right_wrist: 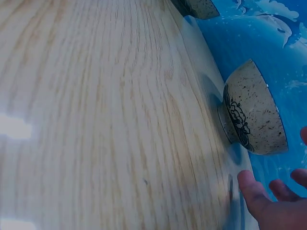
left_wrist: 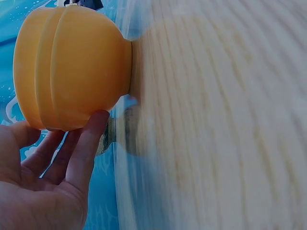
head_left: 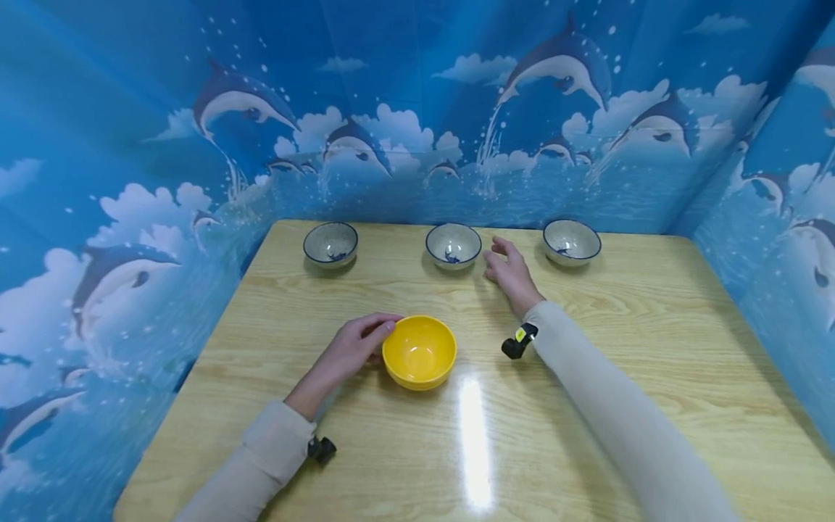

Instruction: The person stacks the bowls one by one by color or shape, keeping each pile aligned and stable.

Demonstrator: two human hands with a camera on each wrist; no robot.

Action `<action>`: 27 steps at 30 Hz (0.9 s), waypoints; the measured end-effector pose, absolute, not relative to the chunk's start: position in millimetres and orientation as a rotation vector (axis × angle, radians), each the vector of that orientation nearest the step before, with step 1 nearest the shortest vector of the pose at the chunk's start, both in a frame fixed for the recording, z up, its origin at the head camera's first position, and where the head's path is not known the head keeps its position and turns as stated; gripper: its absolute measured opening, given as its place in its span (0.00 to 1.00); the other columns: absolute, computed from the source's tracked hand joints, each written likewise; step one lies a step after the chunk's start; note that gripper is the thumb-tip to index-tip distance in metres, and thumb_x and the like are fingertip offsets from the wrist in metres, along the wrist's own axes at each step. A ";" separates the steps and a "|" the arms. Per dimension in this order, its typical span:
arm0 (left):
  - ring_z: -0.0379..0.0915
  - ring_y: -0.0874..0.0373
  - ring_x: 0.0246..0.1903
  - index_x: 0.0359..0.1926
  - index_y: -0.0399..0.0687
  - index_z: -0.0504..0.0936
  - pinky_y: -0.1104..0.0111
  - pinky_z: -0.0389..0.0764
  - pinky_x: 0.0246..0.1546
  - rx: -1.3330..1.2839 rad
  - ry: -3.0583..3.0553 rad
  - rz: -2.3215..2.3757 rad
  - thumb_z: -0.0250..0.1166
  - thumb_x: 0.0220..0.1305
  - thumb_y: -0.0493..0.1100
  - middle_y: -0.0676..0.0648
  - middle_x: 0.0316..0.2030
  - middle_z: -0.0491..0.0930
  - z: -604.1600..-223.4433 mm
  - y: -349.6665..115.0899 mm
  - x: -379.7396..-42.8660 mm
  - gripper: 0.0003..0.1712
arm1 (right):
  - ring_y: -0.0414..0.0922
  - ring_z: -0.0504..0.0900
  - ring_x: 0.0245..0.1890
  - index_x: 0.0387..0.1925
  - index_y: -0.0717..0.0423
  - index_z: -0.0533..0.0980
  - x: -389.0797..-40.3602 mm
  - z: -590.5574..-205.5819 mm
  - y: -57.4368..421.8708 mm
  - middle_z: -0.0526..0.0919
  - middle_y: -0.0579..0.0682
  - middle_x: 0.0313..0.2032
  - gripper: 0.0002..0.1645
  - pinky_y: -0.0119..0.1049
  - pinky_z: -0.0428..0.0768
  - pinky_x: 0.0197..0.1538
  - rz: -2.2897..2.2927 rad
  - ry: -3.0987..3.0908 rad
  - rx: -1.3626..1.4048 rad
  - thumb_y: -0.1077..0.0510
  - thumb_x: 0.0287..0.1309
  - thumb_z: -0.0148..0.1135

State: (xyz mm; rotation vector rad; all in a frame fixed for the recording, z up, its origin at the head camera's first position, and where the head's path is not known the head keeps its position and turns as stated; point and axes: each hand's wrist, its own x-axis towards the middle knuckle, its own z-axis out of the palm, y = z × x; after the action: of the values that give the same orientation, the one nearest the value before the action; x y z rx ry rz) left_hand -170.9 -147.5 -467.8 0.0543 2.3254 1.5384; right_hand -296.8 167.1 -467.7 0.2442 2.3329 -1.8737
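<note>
A yellow bowl (head_left: 420, 353) sits upright on the table in the head view. My left hand (head_left: 355, 344) touches its left side; the left wrist view shows the fingertips against the outer wall of the yellow bowl (left_wrist: 79, 67), the fingers fairly straight. Farther back, a speckled grey bowl with a blue rim (head_left: 453, 246) stands near the far edge. Just right of it is my right hand (head_left: 512, 274), its fingers loosely spread and holding nothing. In the right wrist view, fingertips of the right hand (right_wrist: 271, 203) are near a patterned grey bowl (right_wrist: 254, 110), apart from it.
Two similar grey bowls stand along the far edge, a left bowl (head_left: 330, 245) and a right bowl (head_left: 571, 243). The wooden table (head_left: 554, 435) has a bright light reflection near its middle. A blue dolphin-print curtain (head_left: 404, 94) hangs behind and beside it.
</note>
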 end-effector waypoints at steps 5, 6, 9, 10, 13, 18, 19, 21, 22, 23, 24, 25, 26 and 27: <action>0.82 0.50 0.55 0.70 0.58 0.83 0.62 0.92 0.48 0.044 2.322 1.537 0.56 0.86 0.58 0.48 0.67 0.83 -467.4 -149.2 -170.4 0.23 | 0.59 0.67 0.81 0.90 0.47 0.46 -306.7 -471.9 162.0 0.54 0.57 0.86 0.43 0.48 0.78 0.77 -1.939 2.220 0.271 0.49 0.85 0.51; 0.82 0.50 0.55 0.70 0.59 0.83 0.62 0.92 0.48 0.037 2.320 1.537 0.56 0.86 0.59 0.48 0.67 0.83 -467.2 -149.3 -170.4 0.23 | 0.59 0.66 0.81 0.90 0.47 0.45 -308.2 -472.5 160.9 0.54 0.58 0.86 0.43 0.47 0.79 0.77 -1.957 2.197 0.272 0.49 0.85 0.51; 0.82 0.50 0.55 0.70 0.59 0.83 0.62 0.92 0.48 0.036 2.317 1.542 0.57 0.85 0.59 0.48 0.67 0.83 -467.1 -150.2 -170.0 0.23 | 0.57 0.64 0.82 0.90 0.46 0.44 -311.9 -474.4 157.5 0.53 0.58 0.86 0.43 0.47 0.77 0.78 -2.001 2.128 0.269 0.49 0.86 0.51; 0.82 0.50 0.55 0.70 0.58 0.83 0.62 0.92 0.49 0.035 2.315 1.545 0.57 0.85 0.59 0.47 0.67 0.83 -467.1 -150.3 -169.8 0.23 | 0.57 0.64 0.82 0.90 0.45 0.45 -312.8 -475.1 156.2 0.54 0.58 0.86 0.43 0.48 0.77 0.78 -2.015 2.108 0.268 0.50 0.86 0.51; 0.82 0.50 0.55 0.70 0.58 0.83 0.62 0.92 0.49 0.029 2.318 1.544 0.57 0.85 0.60 0.47 0.67 0.83 -467.1 -150.3 -169.1 0.24 | 0.56 0.65 0.82 0.90 0.45 0.46 -315.4 -477.2 151.8 0.54 0.58 0.86 0.42 0.48 0.77 0.78 -2.041 2.063 0.274 0.51 0.86 0.51; 0.82 0.49 0.54 0.70 0.59 0.83 0.63 0.92 0.48 0.005 2.321 1.540 0.57 0.85 0.60 0.48 0.66 0.83 -466.5 -149.5 -168.9 0.24 | 0.56 0.70 0.79 0.90 0.44 0.47 -319.7 -480.3 144.8 0.54 0.59 0.86 0.41 0.48 0.81 0.74 -2.094 1.991 0.280 0.52 0.86 0.51; 0.82 0.50 0.53 0.70 0.58 0.82 0.63 0.92 0.47 0.009 2.323 1.540 0.57 0.85 0.60 0.48 0.66 0.83 -466.6 -149.5 -169.0 0.24 | 0.57 0.71 0.79 0.90 0.44 0.47 -320.5 -480.6 143.8 0.54 0.59 0.86 0.41 0.48 0.82 0.74 -2.101 1.982 0.281 0.52 0.86 0.51; 0.82 0.50 0.53 0.70 0.58 0.83 0.63 0.92 0.47 0.008 2.323 1.541 0.57 0.85 0.60 0.47 0.66 0.83 -467.1 -149.3 -169.6 0.24 | 0.58 0.72 0.77 0.90 0.44 0.47 -322.1 -480.9 142.2 0.53 0.59 0.86 0.42 0.48 0.83 0.72 -2.112 1.969 0.285 0.52 0.86 0.51; 0.82 0.50 0.53 0.70 0.58 0.83 0.63 0.92 0.47 0.008 2.324 1.539 0.58 0.84 0.60 0.48 0.66 0.83 -467.2 -149.0 -169.9 0.24 | 0.58 0.73 0.77 0.90 0.44 0.46 -322.7 -480.8 141.5 0.52 0.59 0.87 0.42 0.48 0.83 0.71 -2.110 1.971 0.290 0.52 0.86 0.51; 0.82 0.50 0.53 0.70 0.59 0.83 0.63 0.92 0.47 0.010 2.326 1.537 0.58 0.84 0.61 0.47 0.66 0.83 -467.6 -148.7 -170.2 0.24 | 0.58 0.73 0.77 0.90 0.44 0.46 -322.8 -479.9 140.6 0.52 0.59 0.87 0.42 0.48 0.84 0.71 -2.110 1.974 0.295 0.52 0.86 0.51; 0.82 0.50 0.52 0.70 0.59 0.83 0.63 0.92 0.47 0.012 2.327 1.536 0.58 0.84 0.61 0.48 0.66 0.83 -467.7 -148.4 -170.5 0.24 | 0.59 0.74 0.76 0.90 0.44 0.46 -323.0 -479.1 139.9 0.52 0.60 0.87 0.42 0.48 0.84 0.71 -2.108 1.980 0.301 0.54 0.86 0.51; 0.82 0.50 0.52 0.70 0.59 0.83 0.63 0.92 0.47 0.014 2.327 1.536 0.58 0.84 0.61 0.48 0.66 0.83 -467.8 -148.0 -170.7 0.24 | 0.60 0.74 0.76 0.90 0.45 0.46 -323.0 -478.2 139.3 0.52 0.60 0.87 0.42 0.48 0.84 0.70 -2.112 1.980 0.308 0.55 0.86 0.50; 0.82 0.50 0.53 0.70 0.60 0.83 0.63 0.92 0.48 0.010 2.325 1.536 0.58 0.84 0.61 0.48 0.66 0.83 -468.0 -147.7 -170.9 0.24 | 0.60 0.74 0.76 0.90 0.45 0.46 -322.7 -477.1 138.7 0.52 0.61 0.86 0.41 0.48 0.84 0.70 -2.115 1.980 0.314 0.56 0.85 0.50; 0.82 0.50 0.52 0.70 0.59 0.83 0.63 0.92 0.48 0.011 2.326 1.535 0.58 0.84 0.61 0.48 0.66 0.83 -468.2 -147.4 -171.0 0.24 | 0.61 0.75 0.75 0.89 0.46 0.47 -322.4 -475.9 138.1 0.53 0.61 0.86 0.41 0.49 0.84 0.70 -2.116 1.984 0.320 0.58 0.85 0.49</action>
State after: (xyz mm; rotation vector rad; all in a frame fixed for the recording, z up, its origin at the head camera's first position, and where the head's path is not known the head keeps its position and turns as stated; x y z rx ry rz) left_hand -171.0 -147.4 -468.2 0.0115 2.3264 1.5349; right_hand -322.4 138.1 -475.9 0.3195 1.9837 -2.1161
